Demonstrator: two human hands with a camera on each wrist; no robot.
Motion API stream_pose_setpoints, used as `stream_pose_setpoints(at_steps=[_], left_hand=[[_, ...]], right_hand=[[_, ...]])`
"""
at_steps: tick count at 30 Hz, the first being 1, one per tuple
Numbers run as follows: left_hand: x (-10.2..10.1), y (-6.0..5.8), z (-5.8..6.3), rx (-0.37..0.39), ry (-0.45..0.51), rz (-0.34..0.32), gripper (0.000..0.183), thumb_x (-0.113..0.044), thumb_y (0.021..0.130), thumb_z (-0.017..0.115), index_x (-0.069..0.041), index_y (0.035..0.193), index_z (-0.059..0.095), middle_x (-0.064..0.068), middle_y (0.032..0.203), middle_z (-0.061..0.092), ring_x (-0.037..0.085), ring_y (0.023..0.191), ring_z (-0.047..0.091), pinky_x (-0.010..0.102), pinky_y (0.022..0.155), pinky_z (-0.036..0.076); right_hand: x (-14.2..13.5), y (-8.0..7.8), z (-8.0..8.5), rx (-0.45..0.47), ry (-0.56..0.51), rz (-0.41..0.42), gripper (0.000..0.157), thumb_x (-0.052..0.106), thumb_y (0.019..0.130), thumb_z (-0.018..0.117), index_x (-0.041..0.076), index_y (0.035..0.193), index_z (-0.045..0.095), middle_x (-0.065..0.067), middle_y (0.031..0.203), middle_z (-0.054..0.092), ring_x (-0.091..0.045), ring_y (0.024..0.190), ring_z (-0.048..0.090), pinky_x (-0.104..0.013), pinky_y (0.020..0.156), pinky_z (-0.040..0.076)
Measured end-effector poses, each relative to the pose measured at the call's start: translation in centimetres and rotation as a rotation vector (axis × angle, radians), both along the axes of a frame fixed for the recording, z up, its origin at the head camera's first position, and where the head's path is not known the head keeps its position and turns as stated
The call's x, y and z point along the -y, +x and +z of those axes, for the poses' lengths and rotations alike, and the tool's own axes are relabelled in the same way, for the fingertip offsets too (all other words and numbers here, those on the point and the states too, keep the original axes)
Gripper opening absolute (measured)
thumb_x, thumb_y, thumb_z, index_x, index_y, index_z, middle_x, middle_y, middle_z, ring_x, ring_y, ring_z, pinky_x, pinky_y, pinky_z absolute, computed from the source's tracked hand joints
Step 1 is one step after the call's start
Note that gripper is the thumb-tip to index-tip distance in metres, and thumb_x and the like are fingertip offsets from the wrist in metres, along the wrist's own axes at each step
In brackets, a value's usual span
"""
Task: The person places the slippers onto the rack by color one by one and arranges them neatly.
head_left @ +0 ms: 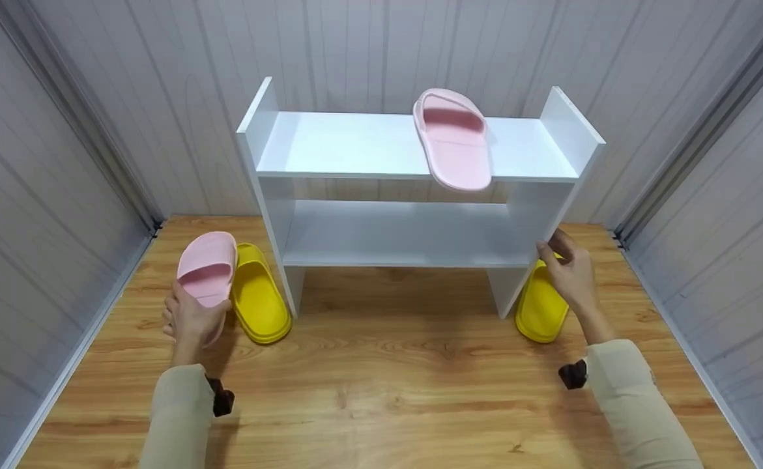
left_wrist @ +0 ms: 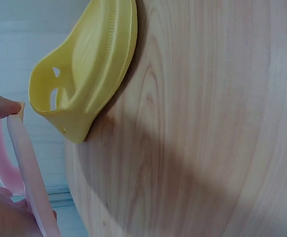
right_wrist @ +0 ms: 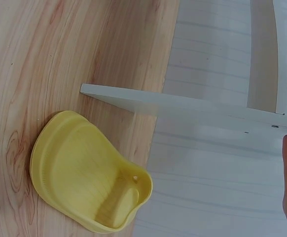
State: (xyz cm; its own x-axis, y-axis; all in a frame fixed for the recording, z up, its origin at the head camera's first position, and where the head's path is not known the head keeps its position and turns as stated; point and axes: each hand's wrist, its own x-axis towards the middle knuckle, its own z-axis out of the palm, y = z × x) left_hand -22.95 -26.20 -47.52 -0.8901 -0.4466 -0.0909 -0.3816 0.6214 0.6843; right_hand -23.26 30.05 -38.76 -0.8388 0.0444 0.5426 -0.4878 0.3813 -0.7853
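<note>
My left hand (head_left: pixel 192 316) grips a pink slipper (head_left: pixel 206 264) by its sole. In the left wrist view, the fingers (left_wrist: pixel 3 106) clasp the edge of the pink sole (left_wrist: pixel 31 168), held up above the floor. Beside it a yellow slipper (head_left: pixel 260 296) lies on the floor at the shelf's left. My right hand (head_left: pixel 570 270) touches the outer right side panel of a white two-tier shelf (head_left: pixel 407 234), thumb at its front edge. Below this hand, another yellow slipper (head_left: pixel 541 309) lies on the floor, partly hidden by the hand in the head view.
A second pink slipper (head_left: pixel 456 146) rests on the top shelf, its end jutting past the front edge. Pale panelled walls (head_left: pixel 368 52) stand behind and on both sides. Wood-look floor (head_left: pixel 388 391) spreads in front of the shelf.
</note>
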Motion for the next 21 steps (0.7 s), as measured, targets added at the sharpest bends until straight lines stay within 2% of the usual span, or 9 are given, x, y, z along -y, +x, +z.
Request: stream_pose_setpoints(at_steps=[3,11,21], left_hand=[[-0.2,0.0,0.3,0.004,0.000,-0.040,0.106,-0.029,0.070,0.066,-0.001,0.138,-0.011,0.037,0.133,0.007,0.051,0.118,0.009,0.060,0.087,0.014],[-0.5,0.0,1.0,0.013,0.003,-0.158,0.104,-0.027,0.072,0.064,0.001,0.137,-0.011,0.039,0.133,0.002,0.052,0.119,0.006,0.062,0.091,0.000],[0.1,0.5,2.3,0.053,-0.003,-0.317,0.105,-0.028,0.073,0.065,0.004,0.135,-0.013,0.040,0.132,-0.001,0.054,0.119,0.001,0.063,0.091,-0.006]], right_hand=[[0.0,0.0,0.0,0.000,0.004,0.000,0.033,-0.001,0.086,0.051,-0.010,0.118,0.050,-0.027,0.106,0.056,-0.010,0.094,0.056,-0.018,0.071,0.047],[-0.1,0.1,0.1,0.019,0.007,-0.005,0.034,0.001,0.087,0.051,-0.009,0.119,0.049,-0.026,0.106,0.056,-0.009,0.094,0.056,-0.018,0.071,0.046],[-0.3,0.1,0.1,0.002,0.036,-0.020,0.033,0.000,0.086,0.052,-0.010,0.118,0.050,-0.026,0.105,0.056,-0.010,0.093,0.056,-0.017,0.071,0.046]])
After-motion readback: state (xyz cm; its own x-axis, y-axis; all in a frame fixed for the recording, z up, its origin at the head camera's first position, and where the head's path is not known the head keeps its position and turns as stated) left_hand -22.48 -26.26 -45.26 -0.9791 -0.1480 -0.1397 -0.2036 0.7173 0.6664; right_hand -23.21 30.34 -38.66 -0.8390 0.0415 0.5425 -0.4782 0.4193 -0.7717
